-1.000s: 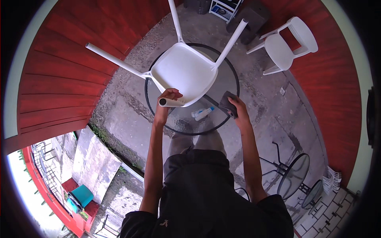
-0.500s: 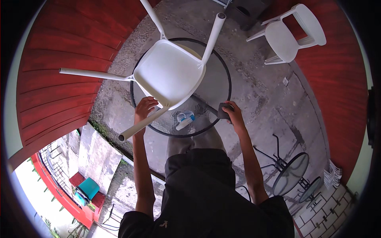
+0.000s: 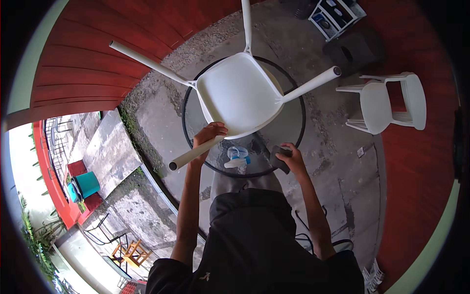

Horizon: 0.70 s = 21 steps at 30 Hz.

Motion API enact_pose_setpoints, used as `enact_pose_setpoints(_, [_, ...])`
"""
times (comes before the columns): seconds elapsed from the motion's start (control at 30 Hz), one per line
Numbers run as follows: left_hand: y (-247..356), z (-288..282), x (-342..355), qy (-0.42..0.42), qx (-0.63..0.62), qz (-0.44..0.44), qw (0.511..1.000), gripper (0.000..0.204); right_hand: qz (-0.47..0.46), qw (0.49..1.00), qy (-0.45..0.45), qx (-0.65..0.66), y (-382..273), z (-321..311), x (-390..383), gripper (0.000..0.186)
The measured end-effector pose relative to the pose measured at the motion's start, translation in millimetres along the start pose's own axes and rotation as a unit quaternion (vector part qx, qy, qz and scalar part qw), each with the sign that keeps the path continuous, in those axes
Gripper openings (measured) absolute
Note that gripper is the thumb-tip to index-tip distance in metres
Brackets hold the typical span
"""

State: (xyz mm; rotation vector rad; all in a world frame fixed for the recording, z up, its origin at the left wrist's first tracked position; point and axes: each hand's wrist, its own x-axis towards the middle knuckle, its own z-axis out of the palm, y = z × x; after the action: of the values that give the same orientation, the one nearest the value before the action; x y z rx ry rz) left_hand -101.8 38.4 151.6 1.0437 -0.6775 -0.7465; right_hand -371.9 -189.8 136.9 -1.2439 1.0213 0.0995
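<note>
A white plastic chair (image 3: 240,95) rests upside down on a round glass table (image 3: 301,117) with a dark rim, its legs pointing up and outward. My left hand (image 3: 210,133) is closed around the base of the chair's near leg, beside the seat edge. In my right hand (image 3: 293,160) is a dark grey, sponge-like block (image 3: 278,158), held over the table's near right rim, apart from the chair. Between the hands, a clear spray bottle (image 3: 238,156) with a blue collar and white head lies on the glass.
Another white chair (image 3: 376,105) stands at right by the red wall (image 3: 411,161). Behind it are a dark grey box-like object (image 3: 355,49) and a white shelf unit (image 3: 335,17). At far left are a teal container (image 3: 87,185) and wooden furniture (image 3: 136,252).
The view has turned, so the whole scene sits differently. My left hand has closed on the chair leg's base. The dark block in my right hand is tilted differently.
</note>
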Motion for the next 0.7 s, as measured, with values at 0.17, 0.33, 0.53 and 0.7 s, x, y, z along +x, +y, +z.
enact_pose_setpoints(0.17, [-12.8,-17.4,-30.7,0.136,0.048,-0.155,0.977,0.026,-0.065,0.996,-0.021,-0.054,-39.3,-12.9,11.8,0.036])
enact_pose_setpoints(0.33, [-36.6,-24.0,-77.3,0.216,0.137,-0.3,0.919,0.042,-0.124,0.976,-0.006,-0.179,-33.5,-20.4,18.8,0.031])
enact_pose_setpoints(0.53, [-89.3,-31.3,-110.9,0.205,0.19,-0.309,0.909,0.04,-0.141,0.944,-0.027,-0.297,7.0,18.1,43.7,0.038])
enact_pose_setpoints(0.7, [-106.7,-23.9,-156.2,0.219,0.16,-0.355,0.895,0.042,-0.094,0.983,0.008,-0.155,4.5,37.1,68.8,0.033])
